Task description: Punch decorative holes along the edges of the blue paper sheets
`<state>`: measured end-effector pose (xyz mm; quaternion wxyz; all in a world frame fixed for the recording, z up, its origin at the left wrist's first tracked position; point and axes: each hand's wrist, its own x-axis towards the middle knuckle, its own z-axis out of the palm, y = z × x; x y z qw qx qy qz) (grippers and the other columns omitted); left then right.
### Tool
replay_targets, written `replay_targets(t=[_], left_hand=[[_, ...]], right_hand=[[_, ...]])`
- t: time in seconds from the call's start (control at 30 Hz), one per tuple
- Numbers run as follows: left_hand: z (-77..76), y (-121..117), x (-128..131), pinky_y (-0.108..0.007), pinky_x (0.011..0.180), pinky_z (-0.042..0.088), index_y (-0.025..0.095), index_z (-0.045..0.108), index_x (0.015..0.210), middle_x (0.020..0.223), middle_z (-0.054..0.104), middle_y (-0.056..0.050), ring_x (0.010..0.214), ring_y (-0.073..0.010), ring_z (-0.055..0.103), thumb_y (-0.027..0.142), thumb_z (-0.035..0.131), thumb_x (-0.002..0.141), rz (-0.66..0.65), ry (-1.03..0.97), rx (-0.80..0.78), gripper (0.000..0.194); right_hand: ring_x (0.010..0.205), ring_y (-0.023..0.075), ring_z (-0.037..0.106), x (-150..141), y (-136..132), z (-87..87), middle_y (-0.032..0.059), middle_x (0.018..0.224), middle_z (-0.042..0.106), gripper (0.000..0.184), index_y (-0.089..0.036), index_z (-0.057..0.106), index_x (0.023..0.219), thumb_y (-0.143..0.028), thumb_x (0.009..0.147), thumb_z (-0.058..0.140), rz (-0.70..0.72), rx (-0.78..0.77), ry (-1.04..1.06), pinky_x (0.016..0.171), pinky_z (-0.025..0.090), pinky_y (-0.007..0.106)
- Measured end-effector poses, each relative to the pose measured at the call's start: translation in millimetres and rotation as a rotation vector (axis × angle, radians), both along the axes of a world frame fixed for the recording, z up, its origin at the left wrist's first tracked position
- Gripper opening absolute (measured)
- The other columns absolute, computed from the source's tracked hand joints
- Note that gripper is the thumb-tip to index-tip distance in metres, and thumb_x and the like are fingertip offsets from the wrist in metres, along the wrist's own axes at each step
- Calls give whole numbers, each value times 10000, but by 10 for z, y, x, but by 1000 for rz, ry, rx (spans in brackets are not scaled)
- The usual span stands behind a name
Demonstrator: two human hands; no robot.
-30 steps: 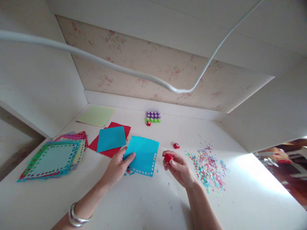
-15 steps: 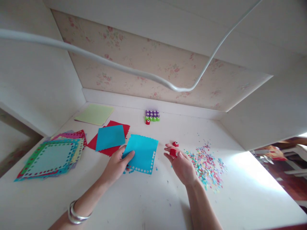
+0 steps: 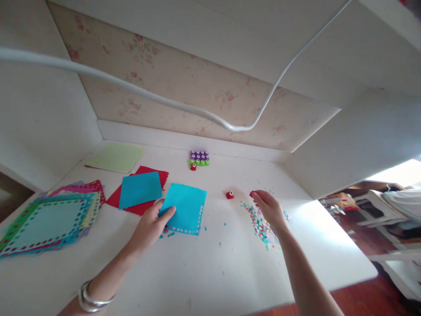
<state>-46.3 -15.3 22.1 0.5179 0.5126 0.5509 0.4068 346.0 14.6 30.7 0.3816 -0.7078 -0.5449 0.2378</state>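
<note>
My left hand (image 3: 154,224) pinches the left edge of a blue sheet of paper (image 3: 187,206), thumb on top. Small punched shapes run along the sheet's bottom and lower right edges. Over the heap of coloured confetti (image 3: 263,228), my right hand (image 3: 269,208) is closed on a red craft punch (image 3: 252,193), mostly covered by the fingers. A second red craft punch (image 3: 230,195) stands on the table between the sheet and my right hand. Small blue paper bits (image 3: 168,234) lie beneath the held sheet.
Purple and green punches (image 3: 199,157) stand in rows at the back, with one red punch (image 3: 193,167) before them. On the left lie a blue sheet (image 3: 140,191) on red paper (image 3: 113,197), pale green sheets (image 3: 116,158) and a pile of punched sheets (image 3: 55,215). A white cable (image 3: 158,97) hangs across the view.
My right hand has moved right, away from the blue sheet to above the confetti, carrying the red craft punch. My left hand keeps its hold on the sheet. The view has shifted slightly.
</note>
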Motion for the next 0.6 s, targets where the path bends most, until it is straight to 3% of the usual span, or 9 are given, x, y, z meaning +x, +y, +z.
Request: replay_targets(t=[0.1,0.3,0.47,0.6], left_hand=[[-23,7,6,-270,580,559,209,621,1137,1037,718,-66,777,-211,679,542,608,845,1,-5,-6,443],[-46,26,-6,-281,656,568,212,635,1138,1066,716,-67,875,-239,687,543,591,854,0,34,23,438],[-50,25,-1,-274,561,562,204,621,1197,928,732,-59,799,-245,701,566,597,836,-14,-7,-43,513],[-37,16,5,-268,530,566,210,615,1214,971,735,-66,745,-228,703,564,623,817,1,-32,-56,532]], right_hand=[[947,257,681,95,201,-125,67,980,755,416,-241,720,1005,-575,879,504,15,-16,-262,838,507,376],[892,244,709,-27,439,-297,39,959,766,411,-265,724,1052,-556,885,487,131,-73,-340,787,519,343],[957,249,694,-82,603,-266,39,1007,763,402,-274,752,1025,-529,899,468,190,-94,-424,844,500,339],[992,262,684,-25,679,-183,74,1061,749,450,-244,769,1016,-526,915,433,157,-109,-494,858,491,341]])
